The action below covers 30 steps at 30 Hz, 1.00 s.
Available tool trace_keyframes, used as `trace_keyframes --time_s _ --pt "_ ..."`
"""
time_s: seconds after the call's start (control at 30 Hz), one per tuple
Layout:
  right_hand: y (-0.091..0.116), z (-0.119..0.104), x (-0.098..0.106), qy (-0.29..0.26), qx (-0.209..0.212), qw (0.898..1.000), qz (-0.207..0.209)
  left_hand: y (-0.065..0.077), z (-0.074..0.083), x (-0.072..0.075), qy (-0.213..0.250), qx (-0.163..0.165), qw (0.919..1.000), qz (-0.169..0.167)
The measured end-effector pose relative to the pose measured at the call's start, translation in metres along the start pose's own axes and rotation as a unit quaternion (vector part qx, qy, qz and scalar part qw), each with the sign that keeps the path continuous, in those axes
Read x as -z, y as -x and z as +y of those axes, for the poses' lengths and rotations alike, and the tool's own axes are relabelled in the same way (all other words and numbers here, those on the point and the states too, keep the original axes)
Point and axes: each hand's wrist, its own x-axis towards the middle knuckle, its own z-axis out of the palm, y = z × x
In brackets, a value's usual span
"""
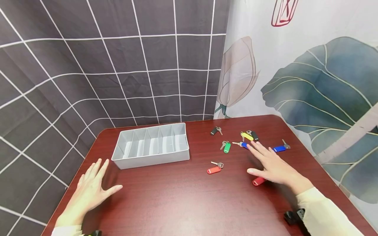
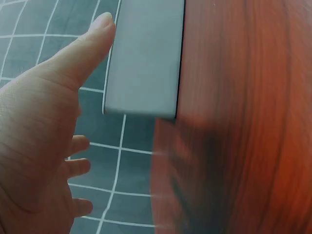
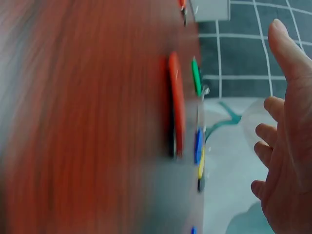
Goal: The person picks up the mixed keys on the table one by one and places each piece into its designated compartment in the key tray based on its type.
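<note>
Fingers spread and holding nothing, my left hand hovers over the table's left side, just in front of a grey divided tray. In the left wrist view the thumb overlaps the tray's edge. My right hand, also with straight fingers and holding nothing, hangs above keys with coloured tags. Partly hidden under it lies a red key tag; a blue key tag shows by its fingertips, another blue key tag beyond. Further left are a green key tag and an orange-red key tag.
A yellow key tag and a black key tag lie close together towards the back. Another black key tag is right of the tray. Curtains hang behind the dark red table, a grey grid curtain at left.
</note>
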Motion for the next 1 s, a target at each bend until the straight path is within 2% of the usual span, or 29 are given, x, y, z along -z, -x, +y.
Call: trace_keyframes --time_s 0.2,0.4,0.5,0.67,0.83,1.0 --pt "-0.023 -0.025 -0.006 -0.011 0.006 1.0 -0.005 -0.01 0.005 -0.004 0.015 -0.013 0.9998 0.004" --pt "-0.048 -0.056 -0.013 -0.02 0.025 0.999 0.013 -0.021 0.009 -0.002 0.021 -0.015 0.9997 0.001" --pt "-0.061 -0.071 -0.018 -0.022 0.034 0.999 0.021 -0.029 0.012 -0.001 0.022 -0.017 0.9996 -0.003" --pt "-0.085 -0.098 -0.027 -0.033 0.041 0.999 0.011 -0.045 0.017 0.001 0.024 -0.019 0.9994 -0.013" --pt "-0.111 -0.125 -0.036 -0.041 0.034 0.999 -0.004 -0.062 0.023 0.003 0.016 -0.011 0.9993 -0.031" --pt "-0.136 -0.149 -0.046 -0.038 0.023 0.999 -0.014 -0.08 0.025 0.003 0.012 0.004 0.9976 -0.067"
